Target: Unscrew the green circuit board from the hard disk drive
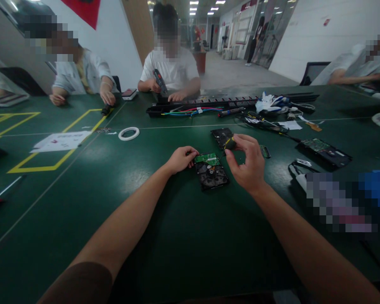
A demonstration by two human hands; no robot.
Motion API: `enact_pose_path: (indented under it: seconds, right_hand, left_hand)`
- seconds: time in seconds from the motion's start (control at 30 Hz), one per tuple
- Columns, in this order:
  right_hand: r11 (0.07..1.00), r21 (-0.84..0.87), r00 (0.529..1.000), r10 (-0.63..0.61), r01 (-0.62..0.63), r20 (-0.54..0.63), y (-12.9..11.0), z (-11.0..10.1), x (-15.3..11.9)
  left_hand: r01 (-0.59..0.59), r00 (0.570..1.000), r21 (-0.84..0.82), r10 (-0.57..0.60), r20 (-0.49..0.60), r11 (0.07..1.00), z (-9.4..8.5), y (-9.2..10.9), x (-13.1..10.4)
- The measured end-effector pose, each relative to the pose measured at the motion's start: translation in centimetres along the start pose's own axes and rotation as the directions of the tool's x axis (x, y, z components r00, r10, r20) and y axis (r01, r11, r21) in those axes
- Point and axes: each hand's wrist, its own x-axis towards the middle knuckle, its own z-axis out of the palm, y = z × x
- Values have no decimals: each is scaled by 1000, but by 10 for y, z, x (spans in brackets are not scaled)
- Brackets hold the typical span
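A hard drive (212,177) with a green circuit board (208,159) at its far end lies on the green table in front of me. My left hand (182,159) grips its far left corner, fingers curled and fingertips at the edge. Between thumb and fingers, my right hand (249,164) pinches a screwdriver (230,143) by its short black and yellow handle. Its tip points down toward the drive's far right corner; whether it touches a screw is too small to tell. Just behind, a second hard drive (221,137) lies partly hidden by the screwdriver and my fingers.
A small green circuit board (265,151) and another hard drive (324,152) lie to the right. Farther back are a black rail (209,104) with coloured wires, white gloves (269,102) and cables. A white tape roll (128,134) is at left. Co-workers sit opposite, one holding a power screwdriver (160,80).
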Motion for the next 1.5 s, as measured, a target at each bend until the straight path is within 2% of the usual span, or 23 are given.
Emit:
enact_pose_path:
  seconds: [0.6,1.2,1.5]
  right_hand:
    - [999,22,998,36,-37,53,1,2,-4]
    - [998,-15,997,54,-53,47,1,2,-5]
    - [999,19,998,44,-45,52,0,2,-7]
  left_hand:
    - [6,1000,-18,-6,3,1000,0,4,-1]
    - [34,999,-47,-34,2,998,0,7,-1]
    - [52,999,-82,-51,5,995,0,4,1]
